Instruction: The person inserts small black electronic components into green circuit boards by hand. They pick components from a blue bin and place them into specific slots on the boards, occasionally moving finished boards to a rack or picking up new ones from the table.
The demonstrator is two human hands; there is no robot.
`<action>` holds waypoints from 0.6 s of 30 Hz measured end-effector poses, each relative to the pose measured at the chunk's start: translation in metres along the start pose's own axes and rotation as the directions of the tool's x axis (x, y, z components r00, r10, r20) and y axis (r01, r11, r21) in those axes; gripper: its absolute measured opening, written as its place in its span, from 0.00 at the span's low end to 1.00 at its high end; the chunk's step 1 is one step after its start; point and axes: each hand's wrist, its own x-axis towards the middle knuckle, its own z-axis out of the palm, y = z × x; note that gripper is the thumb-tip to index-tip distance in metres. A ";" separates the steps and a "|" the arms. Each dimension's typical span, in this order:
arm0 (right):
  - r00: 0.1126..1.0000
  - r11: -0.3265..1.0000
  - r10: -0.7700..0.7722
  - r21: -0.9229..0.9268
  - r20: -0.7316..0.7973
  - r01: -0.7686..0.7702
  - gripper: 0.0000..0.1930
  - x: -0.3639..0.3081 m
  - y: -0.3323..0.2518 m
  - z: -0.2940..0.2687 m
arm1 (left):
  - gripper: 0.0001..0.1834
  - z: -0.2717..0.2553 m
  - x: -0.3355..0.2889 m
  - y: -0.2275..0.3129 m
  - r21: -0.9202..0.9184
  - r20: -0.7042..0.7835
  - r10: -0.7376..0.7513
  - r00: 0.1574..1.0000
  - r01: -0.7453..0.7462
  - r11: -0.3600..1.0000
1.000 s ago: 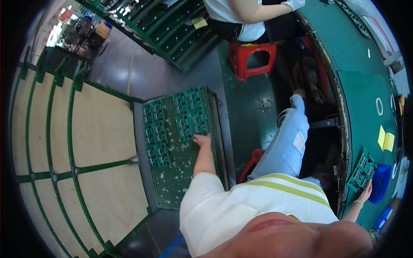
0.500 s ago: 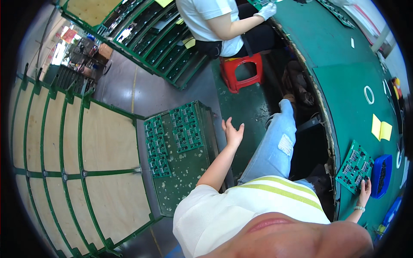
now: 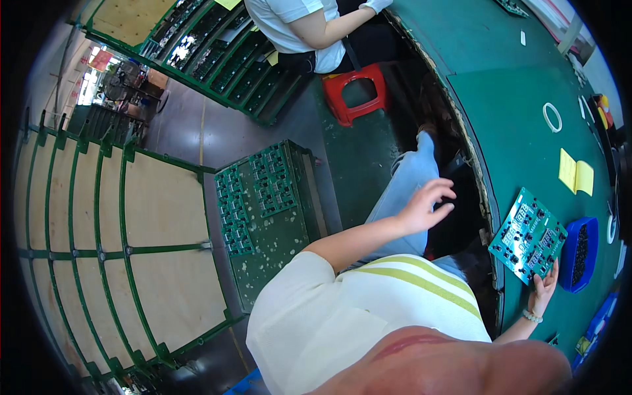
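Note:
A green circuit board (image 3: 526, 234) with several black parts and white displays is at the near edge of the green workbench. My right hand (image 3: 544, 289), a bracelet on its wrist, grips the board's lower right corner. Over my lap my left hand (image 3: 426, 205) is in the air, its fingers apart and nothing in them. Just right of the board stands a blue tray (image 3: 589, 273) of small black parts. Off to my left, more circuit boards (image 3: 273, 178) lie in two groups on a green cart top (image 3: 283, 257).
A yellow sticky-note pad (image 3: 575, 172) and a white ring (image 3: 552, 118) lie farther up the workbench (image 3: 487, 99). Ahead, a co-worker (image 3: 309, 29) sits by a red stool (image 3: 355, 95). Green racks with wooden panels (image 3: 168, 204) stand at the left.
My left hand has moved right, from beside the cart to over my lap. The circuit board now looks tilted up in my right hand. The whole view has shifted slightly.

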 end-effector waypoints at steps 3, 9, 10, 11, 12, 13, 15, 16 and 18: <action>1.000 0.998 -0.019 0.063 -0.011 0.020 0.42 -0.004 0.005 0.004 | 0.16 0.027 -0.004 0.008 -0.086 0.129 -0.033 0.991 0.045 0.995; 1.000 0.956 -0.026 0.293 0.007 0.023 0.41 0.000 -0.005 0.093 | 0.38 0.035 -0.009 0.020 -0.420 0.382 -0.165 0.909 0.330 0.846; 0.998 0.946 -0.048 0.323 0.036 0.033 0.41 0.006 0.000 0.115 | 0.38 0.041 -0.016 0.017 -0.547 0.361 -0.168 0.917 0.354 0.759; 0.996 0.934 -0.073 0.355 0.059 0.047 0.40 0.011 0.003 0.139 | 0.37 0.045 -0.022 0.015 -0.660 0.343 -0.170 0.924 0.366 0.656; 0.993 0.925 -0.112 0.368 0.035 0.091 0.40 0.010 0.000 0.167 | 0.29 0.046 -0.023 0.020 -0.728 0.322 -0.116 0.940 0.324 0.604; 0.990 0.922 -0.138 0.370 0.029 0.117 0.40 0.013 0.003 0.189 | 0.25 0.045 -0.026 0.025 -0.771 0.255 -0.152 0.955 0.296 0.564; 0.989 0.925 -0.135 0.366 0.053 0.106 0.39 0.015 0.007 0.235 | 0.19 0.042 -0.032 0.031 -0.849 0.114 -0.235 0.965 0.218 0.482; 0.989 0.922 -0.141 0.370 0.043 0.115 0.40 0.013 0.008 0.258 | 0.12 0.036 -0.033 0.043 -0.875 -0.007 -0.282 0.959 0.131 0.465; 0.982 0.925 -0.163 0.360 0.093 0.120 0.39 0.013 0.013 0.296 | 0.11 0.017 -0.037 0.040 -0.931 -0.105 -0.355 0.929 0.034 0.362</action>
